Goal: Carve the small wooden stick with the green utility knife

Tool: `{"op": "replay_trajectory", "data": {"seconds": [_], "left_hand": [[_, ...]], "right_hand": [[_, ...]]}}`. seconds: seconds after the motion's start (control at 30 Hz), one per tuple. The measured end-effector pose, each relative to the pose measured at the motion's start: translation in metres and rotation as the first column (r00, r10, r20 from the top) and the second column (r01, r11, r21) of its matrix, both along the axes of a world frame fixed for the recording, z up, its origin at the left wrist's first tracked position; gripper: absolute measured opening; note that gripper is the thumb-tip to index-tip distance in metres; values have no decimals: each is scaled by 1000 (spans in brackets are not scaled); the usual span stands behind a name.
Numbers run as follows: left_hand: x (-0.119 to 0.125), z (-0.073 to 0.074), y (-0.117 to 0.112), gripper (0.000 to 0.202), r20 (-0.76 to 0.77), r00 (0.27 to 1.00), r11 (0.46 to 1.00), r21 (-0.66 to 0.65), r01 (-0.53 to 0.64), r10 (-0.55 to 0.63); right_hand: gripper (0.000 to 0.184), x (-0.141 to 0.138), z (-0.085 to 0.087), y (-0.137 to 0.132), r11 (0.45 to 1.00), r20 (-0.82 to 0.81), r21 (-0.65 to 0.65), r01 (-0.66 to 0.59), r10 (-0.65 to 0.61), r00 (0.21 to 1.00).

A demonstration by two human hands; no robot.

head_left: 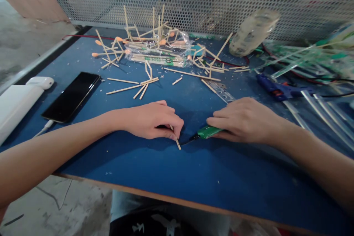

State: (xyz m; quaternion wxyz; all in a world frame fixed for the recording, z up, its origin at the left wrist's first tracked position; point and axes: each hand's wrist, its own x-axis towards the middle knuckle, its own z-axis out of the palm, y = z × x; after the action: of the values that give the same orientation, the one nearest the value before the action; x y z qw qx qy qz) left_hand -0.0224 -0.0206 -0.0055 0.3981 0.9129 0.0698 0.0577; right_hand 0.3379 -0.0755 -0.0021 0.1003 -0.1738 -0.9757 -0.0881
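Between the thumb and index finger of my left hand [157, 120] is a short thin wooden stick [178, 143], its lower end sticking out near the blue tabletop. My right hand [243, 120] is wrapped round a green-handled utility knife [208, 132]. The knife's dark blade points left, and its tip meets or nearly meets the side of the stick. A jointed figure of glued sticks [149, 80] lies beyond my left hand, with a short loose stick piece [177, 80] beside it. A clear ruler [224, 94] lies partly behind my right hand.
At the back are stick figures with orange tips [110, 51] and a plastic-wrapped bundle of sticks [157, 58]. A jar [253, 31] leans by the mesh panel [193, 0]. A blue glue gun [276, 88] lies right; a phone [72, 96] and white power bank [19, 107] lie left.
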Motion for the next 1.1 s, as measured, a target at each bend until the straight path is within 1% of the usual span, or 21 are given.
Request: {"op": "replay_trajectory", "data": {"seconds": [0.1,0.2,0.27,0.4,0.47,0.57,0.67,0.8,0.9,0.97,1.1], "left_hand": [[0,-1,0,21,-15,1000,1000,14,4,-4],[-1,-2,1,23,-23,1000,1000,24,12,-11],[-2,-2,2,23,-8,1000,999,31,18,-17],[-1,-3,2,20,41,998,998,49,37,-39],[-1,-3,2,20,47,998,998,47,34,-36],[0,-3,2,22,17,1000,999,35,24,-25],[0,-2,2,23,-15,1000,999,25,25,-25],[0,-3,2,21,1,1000,999,27,29,-29],[0,-4,3,21,-1,1000,999,25,31,-31],[0,-4,2,22,-9,1000,999,20,30,-30],[-1,-2,2,23,-22,999,1000,14,25,-25]], "right_hand": [[57,-5,2,-5,997,53,-51,57,-55,997],[54,-6,4,-7,992,72,-106,64,-56,996],[57,-5,5,-8,990,79,-121,66,-57,995],[67,-6,8,-11,984,109,-131,119,-105,989],[69,-8,9,-12,984,120,-148,103,-86,989],[72,-11,9,-10,981,153,-167,94,-69,986],[71,-13,6,-7,989,137,-124,81,-64,988],[65,-10,3,-1,997,93,-81,2,5,996],[64,-8,1,1,998,128,-65,26,-17,992],[66,-6,0,2,996,156,-79,42,-29,987],[66,-5,0,5,994,131,-111,24,-10,991]]}}
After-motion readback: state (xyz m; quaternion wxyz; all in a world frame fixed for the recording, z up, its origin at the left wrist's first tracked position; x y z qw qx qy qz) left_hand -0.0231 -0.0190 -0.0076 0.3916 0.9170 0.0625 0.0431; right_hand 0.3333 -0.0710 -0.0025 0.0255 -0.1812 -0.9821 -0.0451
